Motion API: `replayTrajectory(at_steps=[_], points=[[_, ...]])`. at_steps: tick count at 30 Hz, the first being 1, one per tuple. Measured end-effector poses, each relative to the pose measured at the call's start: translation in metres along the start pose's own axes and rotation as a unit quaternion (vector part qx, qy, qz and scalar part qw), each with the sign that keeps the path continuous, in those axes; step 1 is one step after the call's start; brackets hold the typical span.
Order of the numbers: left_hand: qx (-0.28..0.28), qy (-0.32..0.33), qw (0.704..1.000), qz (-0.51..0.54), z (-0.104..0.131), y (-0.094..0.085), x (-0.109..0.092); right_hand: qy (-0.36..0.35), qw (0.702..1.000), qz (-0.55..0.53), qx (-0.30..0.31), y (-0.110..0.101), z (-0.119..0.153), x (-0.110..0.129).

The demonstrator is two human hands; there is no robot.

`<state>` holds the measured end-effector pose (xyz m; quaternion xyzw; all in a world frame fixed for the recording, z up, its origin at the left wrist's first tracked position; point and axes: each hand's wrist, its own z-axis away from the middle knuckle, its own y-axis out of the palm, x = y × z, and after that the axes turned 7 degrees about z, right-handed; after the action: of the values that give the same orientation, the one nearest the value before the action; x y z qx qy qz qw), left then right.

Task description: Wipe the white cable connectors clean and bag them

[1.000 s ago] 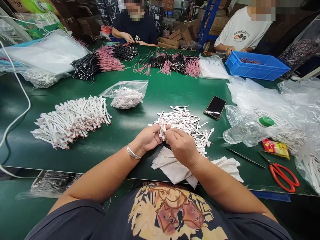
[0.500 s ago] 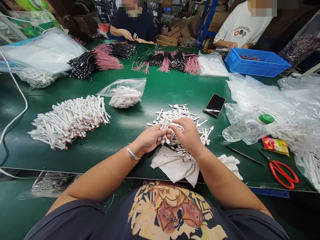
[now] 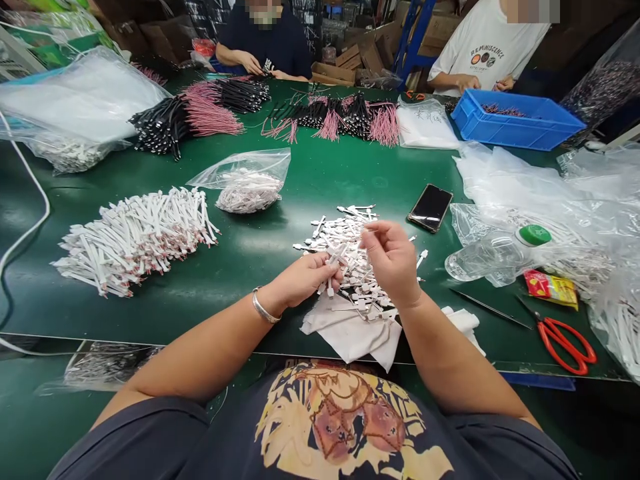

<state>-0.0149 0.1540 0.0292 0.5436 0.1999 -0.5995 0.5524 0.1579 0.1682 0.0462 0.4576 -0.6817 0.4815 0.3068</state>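
Observation:
My left hand (image 3: 306, 279) is closed on a few short white cable pieces (image 3: 331, 257), which stick out past its thumb. Over the right side of a loose pile of white cable pieces (image 3: 350, 233), my right hand (image 3: 393, 257) is raised with its fingers curled together; whatever its fingertips hold is too small to make out. Beneath the near side of the pile lies a white cloth (image 3: 345, 337). A larger, neater heap of white cables (image 3: 140, 233) rests to the left, beside a clear bag of white parts (image 3: 250, 190).
A phone (image 3: 430, 208), a clear bottle (image 3: 487, 257), tweezers (image 3: 490, 309) and red-handled scissors (image 3: 565, 343) lie to the right. Black and pink wire bundles (image 3: 210, 110) and a blue bin (image 3: 517, 123) are farther back. Two people sit across the green table (image 3: 330, 173).
My right hand has moved away from my left hand, to the right and slightly up. My left hand stays nearly in place, still holding the white pieces.

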Motion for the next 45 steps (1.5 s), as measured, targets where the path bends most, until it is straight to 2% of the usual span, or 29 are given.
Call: replayTrajectory(at_steps=[1, 3, 5, 8, 12, 15, 18, 21, 25, 27, 29, 31, 34, 36, 39, 41, 43, 45], points=[[0.001, 0.02, 0.997, -0.069, 0.002, 0.001, -0.001, -0.015, 0.997, 0.049, 0.057, -0.001, 0.0, 0.001], [0.001, 0.068, 0.974, -0.217, 0.004, 0.001, -0.001, -0.043, 0.975, 0.142, 0.162, -0.001, 0.002, 0.001], [0.0, 0.1, 0.949, -0.299, 0.005, 0.002, -0.001, -0.066, 0.956, 0.192, 0.211, 0.001, 0.005, 0.001], [-0.001, 0.107, 0.942, -0.319, 0.005, 0.002, -0.001, -0.07, 0.954, 0.207, 0.207, 0.005, 0.008, 0.003], [-0.006, 0.096, 0.942, -0.321, 0.006, 0.003, -0.004, -0.049, 0.968, 0.193, 0.153, 0.006, 0.01, 0.005], [-0.013, 0.112, 0.935, -0.337, 0.008, 0.004, -0.006, -0.011, 0.976, 0.172, 0.134, 0.007, 0.01, 0.002], [-0.015, 0.13, 0.922, -0.363, 0.011, 0.005, -0.008, 0.032, 0.981, 0.128, 0.144, 0.008, 0.009, -0.002], [-0.008, 0.103, 0.943, -0.316, 0.01, 0.003, -0.007, 0.054, 0.981, 0.069, 0.175, 0.005, 0.006, -0.006], [0.01, 0.013, 0.99, -0.142, 0.006, -0.001, -0.005, 0.095, 0.96, -0.003, 0.263, -0.003, 0.002, -0.005], [0.028, -0.009, 0.995, -0.096, 0.005, -0.002, -0.006, 0.135, 0.941, -0.05, 0.307, -0.007, 0.0, -0.005], [0.062, -0.013, 0.993, -0.096, 0.006, -0.002, -0.008, 0.179, 0.921, -0.108, 0.328, -0.009, -0.001, -0.006], [0.086, 0.005, 0.987, -0.139, 0.007, -0.002, -0.01, 0.218, 0.908, -0.165, 0.319, -0.01, -0.001, -0.008], [0.065, 0.053, 0.969, -0.233, 0.009, -0.001, -0.012, 0.246, 0.897, -0.222, 0.291, -0.008, -0.001, -0.01], [0.058, 0.06, 0.966, -0.246, 0.009, -0.001, -0.011, 0.247, 0.9, -0.221, 0.284, -0.006, -0.002, -0.01], [0.061, 0.023, 0.988, -0.142, 0.007, 0.0, -0.008, 0.237, 0.912, -0.189, 0.277, -0.004, -0.002, -0.009], [0.03, -0.016, 0.999, -0.017, 0.004, 0.001, -0.006, 0.222, 0.926, -0.162, 0.257, -0.004, -0.002, -0.01], [-0.01, -0.045, 0.995, 0.085, 0.003, 0.003, -0.006, 0.191, 0.952, -0.114, 0.212, -0.004, -0.002, -0.011], [-0.036, -0.054, 0.988, 0.139, 0.002, 0.004, -0.007, 0.136, 0.98, -0.034, 0.144, -0.005, -0.001, -0.013]])
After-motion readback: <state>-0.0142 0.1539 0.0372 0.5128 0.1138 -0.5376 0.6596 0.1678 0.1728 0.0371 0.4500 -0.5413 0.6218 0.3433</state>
